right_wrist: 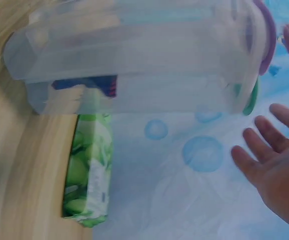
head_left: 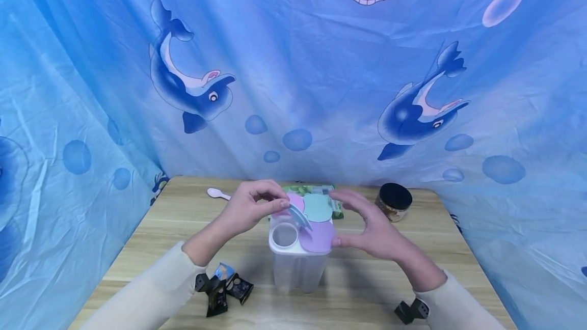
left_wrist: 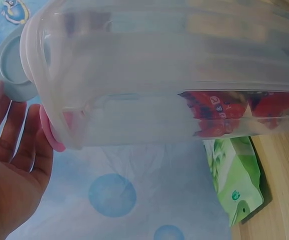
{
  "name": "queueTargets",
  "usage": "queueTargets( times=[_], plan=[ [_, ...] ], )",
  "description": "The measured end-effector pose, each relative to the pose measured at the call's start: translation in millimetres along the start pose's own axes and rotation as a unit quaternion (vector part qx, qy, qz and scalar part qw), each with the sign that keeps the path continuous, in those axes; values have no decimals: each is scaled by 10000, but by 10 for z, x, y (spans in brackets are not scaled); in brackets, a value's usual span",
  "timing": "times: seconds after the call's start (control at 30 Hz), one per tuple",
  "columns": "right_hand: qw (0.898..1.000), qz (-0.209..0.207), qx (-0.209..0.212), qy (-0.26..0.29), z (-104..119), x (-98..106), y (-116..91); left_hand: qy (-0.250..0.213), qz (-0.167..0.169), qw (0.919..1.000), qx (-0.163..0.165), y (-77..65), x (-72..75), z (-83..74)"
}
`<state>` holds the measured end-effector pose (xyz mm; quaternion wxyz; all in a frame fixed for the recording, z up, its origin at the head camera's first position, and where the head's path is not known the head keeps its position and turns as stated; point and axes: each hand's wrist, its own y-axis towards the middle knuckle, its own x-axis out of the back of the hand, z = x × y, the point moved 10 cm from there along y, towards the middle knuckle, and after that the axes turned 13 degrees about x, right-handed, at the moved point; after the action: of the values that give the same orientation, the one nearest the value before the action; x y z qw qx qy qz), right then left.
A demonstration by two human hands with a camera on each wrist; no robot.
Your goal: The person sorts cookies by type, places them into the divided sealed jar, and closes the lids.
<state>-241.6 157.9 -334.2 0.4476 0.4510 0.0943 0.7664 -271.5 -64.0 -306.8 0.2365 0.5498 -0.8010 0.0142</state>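
A translucent plastic storage container (head_left: 300, 269) with four separate lids stands upright on the table. My left hand (head_left: 252, 205) pinches a light-blue lid (head_left: 299, 216) between thumb and fingers, tilted up over an uncovered round opening (head_left: 285, 235). Pink (head_left: 295, 201), mint green (head_left: 318, 208) and purple (head_left: 318, 237) lids cover the other sections. At the container's right side is my right hand (head_left: 376, 228), fingers spread and thumb tip close to the purple lid's edge. Red packets (left_wrist: 224, 112) show through the wall in the left wrist view.
Behind the container lies a green package (head_left: 338, 210). A jar with a black lid (head_left: 394, 201) stands at the back right. To the left are a white spoon (head_left: 216, 193) and several small wrapped packets (head_left: 229, 289). A blue curtain (head_left: 302, 75) hangs behind the wooden table (head_left: 367, 294).
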Motion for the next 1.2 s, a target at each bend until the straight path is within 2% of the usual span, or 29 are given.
queueTargets(
  times=[0.07, 0.2, 0.27, 0.37, 0.6, 0.9, 1.2],
  plan=[
    [9991, -253, 248, -216, 119, 60, 37, 33, -28, 10000, 35, -16, -2, 2],
    [9939, -618, 876, -265, 403, 95, 131, 118, -117, 9998, 61, -52, 1, -8],
    [9900, -665, 1229, -185, 546, 72, 185, 130, -163, 9998, 34, -67, 9, -16],
    [9871, -548, 1498, -113, 676, 3, 258, 117, -196, 9997, -42, -84, 15, -45],
    [9879, -277, 1496, -304, 709, -153, 337, 153, -295, 9994, -105, -119, 18, -75],
    [9841, -477, 1593, -631, 683, -184, 321, 187, -436, 9986, -219, -180, 33, -68],
    [9852, -602, 1510, -537, 689, -167, 326, 403, -711, 9965, -162, -400, 203, 28]
  ],
)
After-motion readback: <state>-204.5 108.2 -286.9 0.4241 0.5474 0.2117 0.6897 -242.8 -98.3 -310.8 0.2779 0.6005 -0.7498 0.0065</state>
